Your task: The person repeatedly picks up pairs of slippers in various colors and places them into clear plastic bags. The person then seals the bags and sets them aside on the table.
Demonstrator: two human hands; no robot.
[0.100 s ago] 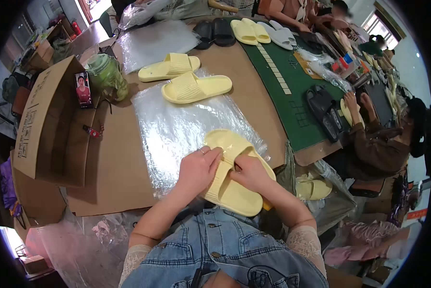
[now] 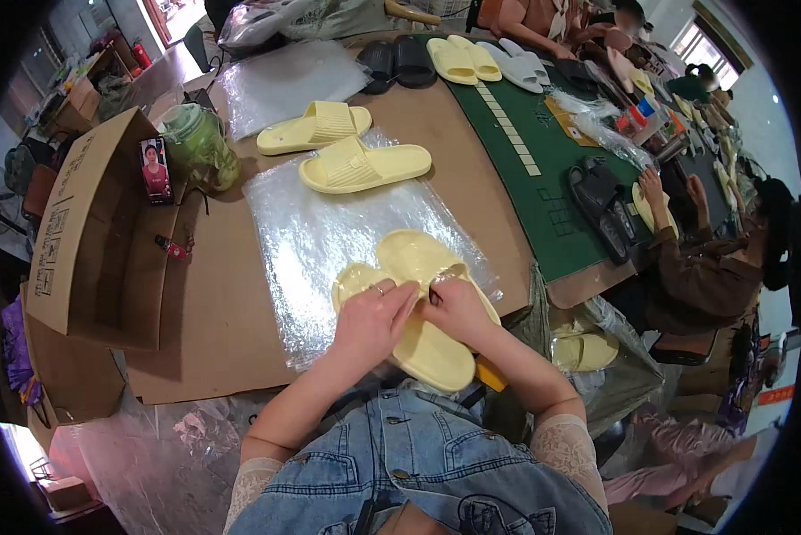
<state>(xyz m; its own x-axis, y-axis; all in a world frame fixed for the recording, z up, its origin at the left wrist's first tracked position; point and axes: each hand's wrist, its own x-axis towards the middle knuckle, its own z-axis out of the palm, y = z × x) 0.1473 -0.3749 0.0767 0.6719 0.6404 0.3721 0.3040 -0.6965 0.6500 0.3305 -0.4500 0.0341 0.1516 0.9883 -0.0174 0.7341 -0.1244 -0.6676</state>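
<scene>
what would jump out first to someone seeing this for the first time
Both hands, left hand and right hand, press on a pair of pale yellow slippers at the near edge of a clear plastic sheet. Two more yellow slippers lie farther back, with an open cardboard box at the left.
</scene>
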